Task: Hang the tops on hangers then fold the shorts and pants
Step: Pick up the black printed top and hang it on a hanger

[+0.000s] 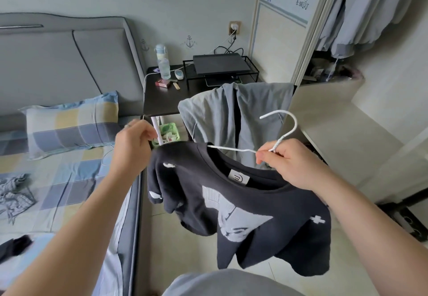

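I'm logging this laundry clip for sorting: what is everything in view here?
black top: one, black with white print, held above the floor
hanger: one, white, one arm inside the top's collar
grey garment: one, grey, draped behind the top
patterned garment: one, blue-grey, crumpled on the bed
pillow: one, blue and yellow check, on the bed
side table: one, black, beside the bed
bottles: two, clear, on the side table
left hand: one, pinches the top's shoulder
right hand: one, grips the hanger's neck

Right hand (287,161) grips a white hanger (281,133) inside a black printed top (243,214) while left hand (134,140) pinches its shoulder.
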The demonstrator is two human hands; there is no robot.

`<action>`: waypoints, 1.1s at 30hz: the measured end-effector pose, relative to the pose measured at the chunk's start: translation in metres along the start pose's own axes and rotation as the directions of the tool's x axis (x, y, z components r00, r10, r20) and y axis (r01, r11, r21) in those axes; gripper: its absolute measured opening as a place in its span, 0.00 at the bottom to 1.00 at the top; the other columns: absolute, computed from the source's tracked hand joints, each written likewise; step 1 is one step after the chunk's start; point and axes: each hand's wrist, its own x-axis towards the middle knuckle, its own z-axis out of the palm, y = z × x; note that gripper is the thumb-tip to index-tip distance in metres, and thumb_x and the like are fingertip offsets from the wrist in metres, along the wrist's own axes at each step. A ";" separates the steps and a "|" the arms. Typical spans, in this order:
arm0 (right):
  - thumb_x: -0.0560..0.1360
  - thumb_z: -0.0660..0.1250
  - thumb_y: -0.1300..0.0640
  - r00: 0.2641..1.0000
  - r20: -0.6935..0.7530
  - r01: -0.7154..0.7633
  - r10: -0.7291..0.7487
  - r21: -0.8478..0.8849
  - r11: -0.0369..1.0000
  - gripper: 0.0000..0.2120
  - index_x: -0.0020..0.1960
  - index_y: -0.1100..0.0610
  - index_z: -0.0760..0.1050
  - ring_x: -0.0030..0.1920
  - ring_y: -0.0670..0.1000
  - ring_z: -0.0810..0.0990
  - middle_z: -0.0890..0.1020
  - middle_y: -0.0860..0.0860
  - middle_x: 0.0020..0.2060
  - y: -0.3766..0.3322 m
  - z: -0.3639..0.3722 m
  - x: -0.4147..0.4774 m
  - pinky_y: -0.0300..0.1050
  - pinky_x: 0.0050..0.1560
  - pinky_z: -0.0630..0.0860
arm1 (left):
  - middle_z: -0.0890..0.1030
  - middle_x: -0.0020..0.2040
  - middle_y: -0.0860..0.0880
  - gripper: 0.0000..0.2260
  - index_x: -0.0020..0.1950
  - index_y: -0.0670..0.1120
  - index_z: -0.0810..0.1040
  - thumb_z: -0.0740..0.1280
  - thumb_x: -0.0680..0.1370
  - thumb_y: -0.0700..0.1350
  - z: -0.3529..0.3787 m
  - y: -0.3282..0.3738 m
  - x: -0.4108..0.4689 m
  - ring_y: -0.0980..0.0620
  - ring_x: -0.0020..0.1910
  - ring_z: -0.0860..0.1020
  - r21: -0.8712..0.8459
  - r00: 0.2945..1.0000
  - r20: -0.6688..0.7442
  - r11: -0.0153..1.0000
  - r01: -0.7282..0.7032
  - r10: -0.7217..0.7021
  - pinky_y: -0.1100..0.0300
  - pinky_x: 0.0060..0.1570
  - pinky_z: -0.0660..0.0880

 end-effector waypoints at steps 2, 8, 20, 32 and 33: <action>0.81 0.65 0.52 1.000 -0.019 0.000 0.000 0.000 1.000 0.13 0.38 0.48 0.80 0.24 0.46 0.61 0.64 0.46 0.23 0.002 0.006 -0.004 0.38 0.27 0.59 | 0.77 0.40 0.56 0.16 0.43 0.48 0.77 0.58 0.77 0.29 -0.009 0.007 0.005 0.58 0.40 0.75 -0.093 0.999 -0.025 0.995 0.017 -0.020 0.75 0.42 0.67; 0.80 0.66 0.53 0.996 -0.084 -0.009 0.014 0.055 0.998 0.13 0.38 0.46 0.81 0.24 0.47 0.59 0.62 0.46 0.22 0.003 0.011 -0.007 0.40 0.26 0.55 | 0.83 0.48 0.64 0.08 0.53 0.55 0.83 0.72 0.78 0.43 -0.002 0.017 -0.012 0.66 0.51 0.80 -0.189 0.864 0.503 0.976 0.113 -0.003 0.64 0.56 0.75; 0.80 0.67 0.53 0.999 -0.041 0.023 -0.018 0.133 0.991 0.11 0.40 0.49 0.83 0.21 0.45 0.58 0.62 0.44 0.20 -0.009 0.004 0.003 0.34 0.23 0.56 | 0.80 0.44 0.63 0.07 0.50 0.49 0.84 0.72 0.76 0.37 0.020 0.057 -0.028 0.67 0.47 0.77 -0.273 0.923 0.292 0.947 -0.172 0.252 0.77 0.48 0.68; 0.75 0.75 0.56 0.976 0.152 -0.176 0.157 0.124 0.976 0.17 0.59 0.41 0.77 0.57 0.42 0.81 0.84 0.41 0.53 0.051 -0.020 0.008 0.39 0.60 0.73 | 0.80 0.39 0.64 0.16 0.40 0.58 0.76 0.75 0.73 0.37 0.001 0.032 -0.014 0.65 0.38 0.77 -0.287 0.989 0.132 0.958 -0.019 0.060 0.75 0.40 0.69; 0.75 0.74 0.57 0.952 0.214 -0.250 0.220 0.125 0.960 0.14 0.58 0.44 0.79 0.57 0.47 0.83 0.85 0.46 0.53 0.061 -0.024 0.005 0.42 0.59 0.75 | 0.80 0.38 0.65 0.16 0.39 0.58 0.76 0.76 0.73 0.38 -0.003 0.027 -0.010 0.64 0.37 0.77 -0.288 0.993 0.114 0.958 -0.001 0.036 0.74 0.39 0.69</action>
